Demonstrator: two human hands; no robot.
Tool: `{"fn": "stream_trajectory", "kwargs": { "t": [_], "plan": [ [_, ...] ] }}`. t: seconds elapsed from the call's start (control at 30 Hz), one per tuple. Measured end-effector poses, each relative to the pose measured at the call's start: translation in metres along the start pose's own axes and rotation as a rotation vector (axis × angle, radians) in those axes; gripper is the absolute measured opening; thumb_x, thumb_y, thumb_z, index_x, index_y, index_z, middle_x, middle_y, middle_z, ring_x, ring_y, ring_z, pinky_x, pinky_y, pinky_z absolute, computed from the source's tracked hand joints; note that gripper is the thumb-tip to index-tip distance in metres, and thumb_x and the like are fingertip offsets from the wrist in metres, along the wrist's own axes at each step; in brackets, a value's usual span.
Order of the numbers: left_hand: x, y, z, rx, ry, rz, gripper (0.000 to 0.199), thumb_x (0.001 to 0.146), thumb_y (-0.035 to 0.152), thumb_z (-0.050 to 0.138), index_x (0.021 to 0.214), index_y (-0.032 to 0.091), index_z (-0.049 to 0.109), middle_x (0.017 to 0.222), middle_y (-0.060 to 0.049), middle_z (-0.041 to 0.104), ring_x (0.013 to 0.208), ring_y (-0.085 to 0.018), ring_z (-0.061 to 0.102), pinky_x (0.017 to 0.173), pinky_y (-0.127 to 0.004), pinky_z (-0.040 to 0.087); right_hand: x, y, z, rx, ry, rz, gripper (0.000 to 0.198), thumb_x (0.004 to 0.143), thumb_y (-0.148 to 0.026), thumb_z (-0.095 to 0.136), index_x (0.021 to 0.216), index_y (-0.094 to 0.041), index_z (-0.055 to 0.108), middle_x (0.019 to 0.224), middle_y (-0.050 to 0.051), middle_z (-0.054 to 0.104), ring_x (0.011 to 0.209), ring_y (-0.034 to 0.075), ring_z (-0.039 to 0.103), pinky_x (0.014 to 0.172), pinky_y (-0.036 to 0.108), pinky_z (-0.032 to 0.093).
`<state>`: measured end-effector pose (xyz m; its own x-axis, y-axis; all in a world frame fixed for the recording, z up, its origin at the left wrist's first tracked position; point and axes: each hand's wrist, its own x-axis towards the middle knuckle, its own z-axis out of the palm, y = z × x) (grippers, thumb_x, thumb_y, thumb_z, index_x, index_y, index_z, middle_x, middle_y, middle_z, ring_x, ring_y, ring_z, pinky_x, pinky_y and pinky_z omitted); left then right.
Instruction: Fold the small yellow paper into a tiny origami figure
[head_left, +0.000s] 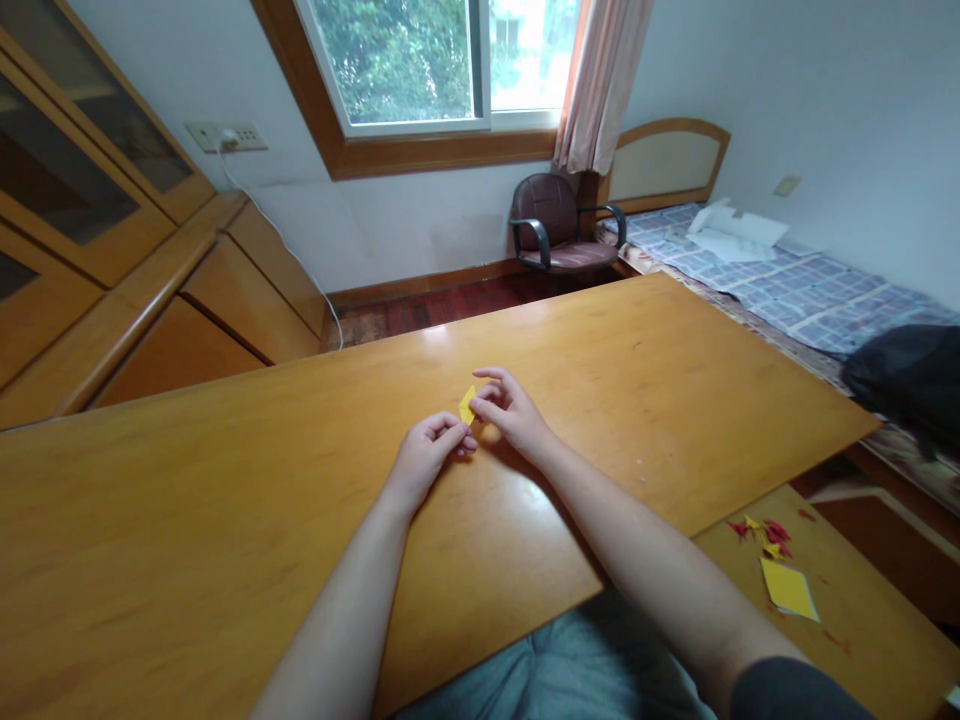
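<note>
A small folded piece of yellow paper is held between my two hands, just above the wooden table. My left hand pinches its lower end between thumb and fingers. On its upper right side, my right hand grips it with thumb and index finger, while another finger stretches out above. The fingertips cover part of the paper, and its exact folded shape is too small to make out.
On a lower surface at the right lie a stack of yellow paper squares and several small red and yellow folded pieces. Beyond the table stand a maroon armchair and a bed with a black bag. A wooden cabinet is at the left.
</note>
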<state>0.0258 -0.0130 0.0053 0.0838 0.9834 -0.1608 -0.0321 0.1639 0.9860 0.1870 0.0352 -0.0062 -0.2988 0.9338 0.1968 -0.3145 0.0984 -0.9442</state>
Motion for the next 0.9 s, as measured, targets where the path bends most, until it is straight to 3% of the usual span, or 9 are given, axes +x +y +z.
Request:
{"fn": "stream_trajectory", "kwargs": {
  "t": [0.23,0.73,0.9],
  "plan": [
    [-0.0001,-0.0006,-0.0002,-0.027,0.012,0.000,0.027,0.074,0.042,0.074,0.073,0.016,0.064,0.068,-0.004,0.071,0.062,-0.014,0.064,0.064,-0.024,0.049,0.0014,0.0007,-0.0015,-0.013,0.019,0.014,0.044,0.076,-0.030,0.073,0.115,-0.022,0.056,0.073,-0.005,0.056,0.066,0.012,0.053,0.067,0.027,0.042],
    [0.0061,-0.0074,-0.0062,-0.073,0.345,0.189,0.023,0.076,0.039,0.071,0.075,0.017,0.065,0.068,-0.001,0.068,0.065,-0.013,0.061,0.062,-0.022,0.047,-0.0008,0.0048,-0.0016,-0.065,-0.035,0.109,0.028,0.074,-0.035,0.076,0.098,-0.019,0.072,0.078,-0.001,0.065,0.070,0.011,0.058,0.070,0.026,0.046],
    [0.0052,-0.0067,-0.0028,-0.037,0.264,0.204,0.026,0.076,0.042,0.073,0.083,0.017,0.066,0.075,-0.002,0.070,0.070,-0.014,0.063,0.062,-0.023,0.047,0.0004,0.0045,-0.0014,-0.027,-0.022,0.103,0.028,0.073,-0.034,0.077,0.097,-0.019,0.072,0.078,-0.001,0.067,0.070,0.011,0.060,0.071,0.026,0.048]
  ]
}}
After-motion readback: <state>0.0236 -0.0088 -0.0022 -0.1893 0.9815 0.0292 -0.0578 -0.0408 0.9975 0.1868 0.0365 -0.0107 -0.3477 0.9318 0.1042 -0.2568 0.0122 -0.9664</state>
